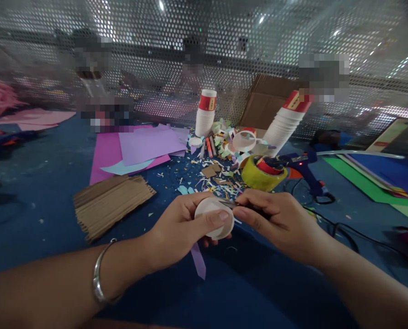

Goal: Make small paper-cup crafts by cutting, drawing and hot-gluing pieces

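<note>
My left hand is closed on a round white paper cup piece, thumb pressed on its flat face and fingers behind. A purple paper strip with a pointed end hangs below that hand. My right hand grips small metal scissors, their slim blades touching the upper right rim of the cup piece. The scissors' handles are mostly hidden in my fingers. Both hands meet above the near part of the blue table.
Corrugated cardboard and purple paper sheets lie left. Paper cup stacks stand behind scraps. Yellow tape, a glue gun and its black cable are right. Perforated metal borders the back.
</note>
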Motion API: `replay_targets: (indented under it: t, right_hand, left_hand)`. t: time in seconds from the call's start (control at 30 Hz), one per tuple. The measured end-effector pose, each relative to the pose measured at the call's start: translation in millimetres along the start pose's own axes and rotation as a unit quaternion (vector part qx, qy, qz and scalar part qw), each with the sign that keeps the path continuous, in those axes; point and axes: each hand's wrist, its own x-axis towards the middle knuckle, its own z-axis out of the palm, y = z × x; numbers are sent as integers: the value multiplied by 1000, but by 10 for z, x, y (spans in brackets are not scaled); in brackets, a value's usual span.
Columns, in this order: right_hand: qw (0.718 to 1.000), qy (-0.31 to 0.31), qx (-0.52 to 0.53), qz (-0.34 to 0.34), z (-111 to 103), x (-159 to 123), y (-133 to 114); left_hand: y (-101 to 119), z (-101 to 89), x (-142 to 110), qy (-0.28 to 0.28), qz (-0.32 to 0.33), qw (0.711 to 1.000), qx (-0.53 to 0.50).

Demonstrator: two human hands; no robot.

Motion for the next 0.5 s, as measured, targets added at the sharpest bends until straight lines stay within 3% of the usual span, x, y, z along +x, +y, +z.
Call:
replay_targets:
  t: [0.5]
  right_hand:
    - [999,-2,-39,-10,-19,23,31]
  left_hand:
    - [11,-13,8,-32,-13,999,-13]
